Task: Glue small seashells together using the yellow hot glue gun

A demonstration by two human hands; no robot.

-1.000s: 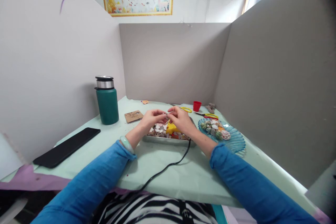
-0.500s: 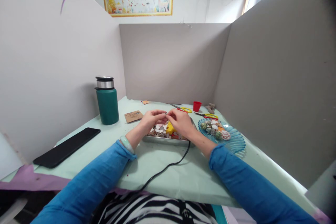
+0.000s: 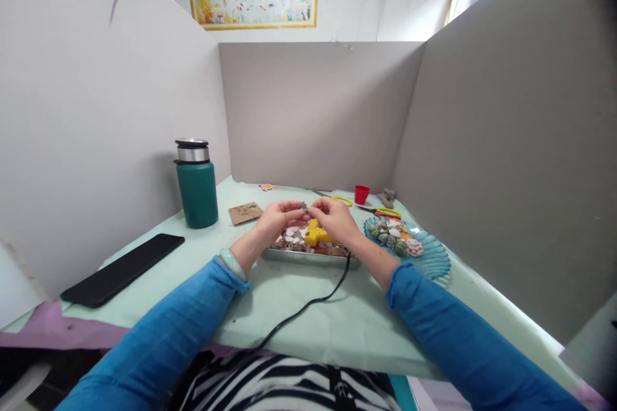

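Observation:
Above a metal tray (image 3: 308, 258), my hands meet fingertip to fingertip. My left hand (image 3: 279, 221) pinches a small grey-green piece (image 3: 304, 208), which looks like a shell, between thumb and fingers. Pressed together right beside it are the fingers of my right hand (image 3: 335, 218); whether they grip the same piece or something tiny is hidden. Below my hands, a yellow glue gun (image 3: 315, 234) lies on many small shells and pieces (image 3: 289, 241) in the tray. Its black cord (image 3: 313, 302) runs over the front rim toward my lap.
To the right stands a blue glass plate (image 3: 436, 260) with shells (image 3: 395, 236). Behind are scissors (image 3: 380, 212), a second pair (image 3: 340, 200) and a red cup (image 3: 362, 194). Leftward are a brown card (image 3: 245, 213), a green bottle (image 3: 197, 196) and a black phone (image 3: 125, 270). Grey panels (image 3: 318, 115) enclose the table.
My right hand has shifted slightly right, away from my left fingertips. More of the small grey-green piece and of the yellow glue gun now shows.

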